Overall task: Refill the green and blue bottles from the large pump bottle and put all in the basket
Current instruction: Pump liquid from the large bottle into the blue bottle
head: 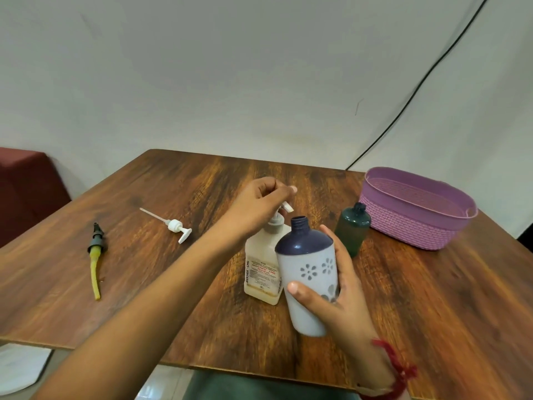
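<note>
Blue bottle [308, 269] — right hand [343, 298], basket [403, 229] near edge

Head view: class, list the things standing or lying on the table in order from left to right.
dark pump with yellow tube → white pump → large pump bottle → blue bottle → green bottle → purple basket
</note>
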Available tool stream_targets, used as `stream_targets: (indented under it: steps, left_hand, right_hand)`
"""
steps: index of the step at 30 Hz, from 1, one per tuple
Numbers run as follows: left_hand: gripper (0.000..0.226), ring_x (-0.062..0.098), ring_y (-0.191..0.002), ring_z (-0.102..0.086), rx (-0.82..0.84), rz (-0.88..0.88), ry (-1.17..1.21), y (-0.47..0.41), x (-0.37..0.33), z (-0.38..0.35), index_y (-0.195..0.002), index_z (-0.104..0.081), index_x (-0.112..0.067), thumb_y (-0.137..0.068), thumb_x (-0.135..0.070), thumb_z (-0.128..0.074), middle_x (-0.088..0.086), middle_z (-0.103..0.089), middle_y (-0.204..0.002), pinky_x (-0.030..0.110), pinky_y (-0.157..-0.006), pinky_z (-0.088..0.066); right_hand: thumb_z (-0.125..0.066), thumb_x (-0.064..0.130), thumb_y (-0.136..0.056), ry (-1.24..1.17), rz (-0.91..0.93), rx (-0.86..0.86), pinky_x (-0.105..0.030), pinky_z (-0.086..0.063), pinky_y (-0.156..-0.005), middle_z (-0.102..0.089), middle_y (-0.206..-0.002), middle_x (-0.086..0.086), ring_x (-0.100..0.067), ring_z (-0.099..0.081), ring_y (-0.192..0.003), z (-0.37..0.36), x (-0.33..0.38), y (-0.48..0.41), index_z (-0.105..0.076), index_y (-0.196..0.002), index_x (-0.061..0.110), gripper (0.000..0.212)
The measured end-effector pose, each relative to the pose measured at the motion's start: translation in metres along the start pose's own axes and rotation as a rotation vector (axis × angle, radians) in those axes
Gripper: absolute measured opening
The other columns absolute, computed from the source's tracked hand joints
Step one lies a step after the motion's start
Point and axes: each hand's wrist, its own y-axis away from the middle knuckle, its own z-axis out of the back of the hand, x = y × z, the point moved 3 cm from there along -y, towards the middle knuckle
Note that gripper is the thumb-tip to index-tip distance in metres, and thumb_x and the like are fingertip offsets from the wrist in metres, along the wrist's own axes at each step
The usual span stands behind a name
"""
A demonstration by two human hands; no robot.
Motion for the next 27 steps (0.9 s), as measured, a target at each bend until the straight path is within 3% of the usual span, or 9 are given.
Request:
stream_targets:
  steps: [4,8,12,18,24,27]
  left_hand:
    - [0.034,0.005,-0.068,-0.060,0.012,-0.068,-0.100,-0.021,-0.021,0.008,-0.086,-0.064,-0.006,-0.096,-0.035,-0.050,-0.002,-0.064,-0.077,0.014,-0.069,-0.050]
    - [0.038,0.016,-0.086,-0.065,0.308,-0.107,-0.430,-0.051,-0.040,-0.007,-0.094,-0.064,-0.013,-0.098,-0.043,-0.042,0.001,-0.067,-0.090,0.030,-0.084,-0.052]
    - [0.053,0.020,-0.093,-0.063,0.566,0.009,-0.694,-0.063,-0.025,-0.028,-0.100,-0.064,-0.012,-0.099,-0.052,-0.028,0.006,-0.067,-0.099,0.037,-0.092,-0.050]
    - [0.067,0.024,-0.103,-0.062,0.680,0.170,-0.687,-0.064,-0.011,-0.032,-0.101,-0.067,-0.011,-0.099,-0.055,-0.016,0.010,-0.068,-0.107,0.047,-0.103,-0.042]
    - [0.060,0.029,-0.100,-0.064,0.697,0.232,-0.625,-0.065,-0.003,-0.038,-0.092,-0.065,-0.009,-0.102,-0.047,-0.019,0.014,-0.069,-0.103,0.045,-0.098,-0.047]
    - [0.054,0.023,-0.089,-0.064,0.659,0.223,-0.553,-0.065,0.004,-0.038,-0.089,-0.063,-0.008,-0.104,-0.038,-0.021,0.010,-0.069,-0.094,0.036,-0.091,-0.047]
  right_hand:
    - [-0.081,0.038,-0.053,-0.022,-0.006,0.026,-0.017,-0.052,-0.077,-0.063,-0.118,0.017,-0.004,-0.063,-0.106,-0.002,0.003,0.002,-0.034,-0.142,0.028,0.101]
    - [-0.079,0.043,-0.054,-0.020,-0.019,0.016,-0.021,-0.054,-0.076,-0.064,-0.114,0.017,-0.006,-0.064,-0.103,-0.006,0.006,0.002,-0.036,-0.141,0.030,0.098]
    - [-0.077,0.045,-0.056,-0.027,-0.008,-0.012,-0.023,-0.055,-0.070,-0.069,-0.106,0.008,-0.011,-0.068,-0.094,-0.007,0.008,0.000,-0.051,-0.125,0.033,0.074]
    - [-0.076,0.045,-0.056,-0.041,-0.039,-0.010,-0.024,-0.056,-0.069,-0.070,-0.101,0.009,-0.011,-0.068,-0.091,-0.005,0.007,-0.004,-0.057,-0.112,0.042,0.060]
    - [-0.076,0.043,-0.059,-0.056,-0.038,0.023,-0.027,-0.056,-0.069,-0.071,-0.102,0.002,-0.016,-0.069,-0.091,-0.005,0.009,-0.006,-0.059,-0.110,0.043,0.054]
    - [-0.076,0.042,-0.059,-0.071,-0.055,0.029,-0.025,-0.055,-0.066,-0.071,-0.100,0.001,-0.017,-0.070,-0.089,-0.004,0.009,-0.006,-0.060,-0.111,0.039,0.054]
